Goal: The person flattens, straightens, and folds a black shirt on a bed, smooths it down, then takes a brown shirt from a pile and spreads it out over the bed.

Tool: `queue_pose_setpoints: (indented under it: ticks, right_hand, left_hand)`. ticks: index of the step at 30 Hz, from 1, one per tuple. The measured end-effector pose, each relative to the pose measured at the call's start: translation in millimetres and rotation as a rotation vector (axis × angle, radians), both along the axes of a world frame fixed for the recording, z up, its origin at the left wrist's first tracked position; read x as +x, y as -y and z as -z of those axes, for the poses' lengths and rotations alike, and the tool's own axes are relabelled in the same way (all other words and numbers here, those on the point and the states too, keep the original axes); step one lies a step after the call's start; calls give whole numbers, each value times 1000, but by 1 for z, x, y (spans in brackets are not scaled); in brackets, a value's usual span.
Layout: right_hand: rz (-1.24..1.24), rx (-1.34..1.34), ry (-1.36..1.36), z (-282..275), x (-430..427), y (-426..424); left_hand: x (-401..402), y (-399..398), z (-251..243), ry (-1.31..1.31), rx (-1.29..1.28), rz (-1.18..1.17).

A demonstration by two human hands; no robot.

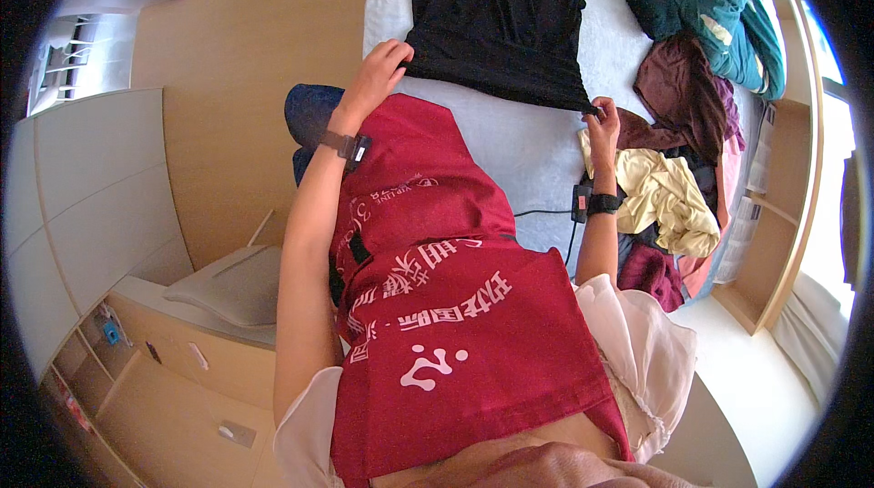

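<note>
A black garment (498, 17) lies spread on the pale blue bed cover (539, 167), its far end running out of the picture's top. My left hand (382, 71) grips its near left corner between thumb and fingers. At the near right corner, gathered in small folds, my right hand (602, 123) pinches the cloth. The near edge stretches between both hands and sags a little in the middle. Whether it is a skirt, trousers or a top cannot be told.
To the right lie a cream garment (666, 194), a dark brown garment (686, 88) and a teal quilt (724, 3) in a heap. Wooden shelving (768, 263) borders the bed there. A grey cushion (232, 283) rests at the left. A black cable (543, 212) hangs near my right wrist.
</note>
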State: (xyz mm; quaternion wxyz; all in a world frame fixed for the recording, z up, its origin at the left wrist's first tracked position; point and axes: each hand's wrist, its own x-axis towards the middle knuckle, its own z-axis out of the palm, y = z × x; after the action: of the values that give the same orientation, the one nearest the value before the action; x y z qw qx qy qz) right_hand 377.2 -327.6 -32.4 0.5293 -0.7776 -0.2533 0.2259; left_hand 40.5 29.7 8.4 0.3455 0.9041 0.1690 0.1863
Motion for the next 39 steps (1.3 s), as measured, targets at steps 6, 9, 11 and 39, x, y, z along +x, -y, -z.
queue_pose_setpoints:
  ticks: [6,9,11,39]
  right_hand:
    - [-119,-217,376,-4,-8,1]
    - [-166,-255,445,-23,-15,-3]
    - [-264,-384,428,-31,-13,1]
    - [-248,-54,417,-14,90,-313]
  left_hand:
    - [-8,9,13,-162,227,141]
    - [-11,10,19,-250,266,162]
    - [-12,11,18,-358,264,192]
    - [67,-118,32,9,-104,-117]
